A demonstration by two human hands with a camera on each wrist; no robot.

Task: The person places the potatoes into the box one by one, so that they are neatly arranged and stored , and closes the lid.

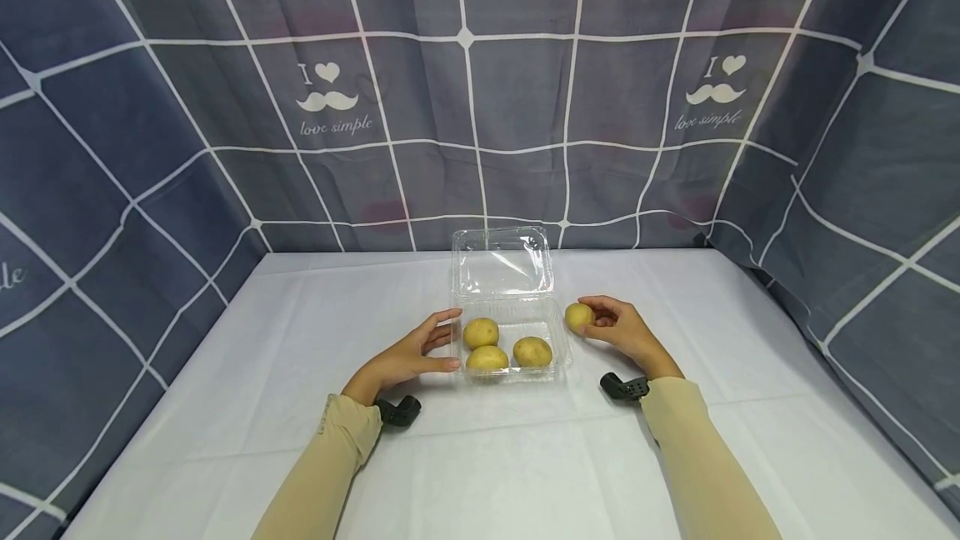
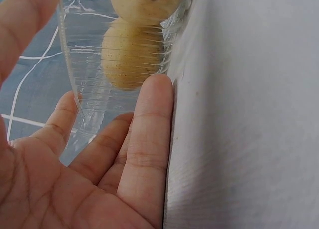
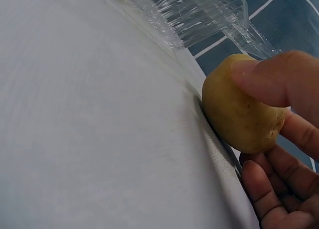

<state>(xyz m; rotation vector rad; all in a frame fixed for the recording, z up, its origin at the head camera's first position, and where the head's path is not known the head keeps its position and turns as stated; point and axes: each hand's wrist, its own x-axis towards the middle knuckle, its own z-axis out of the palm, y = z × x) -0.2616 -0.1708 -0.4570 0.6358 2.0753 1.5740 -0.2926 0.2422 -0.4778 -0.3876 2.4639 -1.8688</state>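
Three potatoes (image 1: 532, 352) in container (image 1: 517, 330), container on table (image 1: 480, 473), fourth potato (image 1: 578, 317) just right, perhaps touching table; curtain (image 1: 517, 107) behind

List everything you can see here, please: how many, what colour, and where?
Potatoes: three, yellow, inside the container; two on its left side, one on its right.
Loose potato: one, yellow, just right of the container, pinched by the right hand.
Clamshell container: one, clear plastic, lid open at the back, on the table.
Tablecloth: one, white, covering the table.
Gridded fabric: piece count unclear, grey-blue with white lines, behind and both sides.
Mustache prints: two, white, on the back fabric.
Wrist cameras: two, black, one per wrist.
Sleeves: two, beige, on the forearms.
Left hand: one, bare, at the container's left side.
Right hand: one, bare, right of the container.
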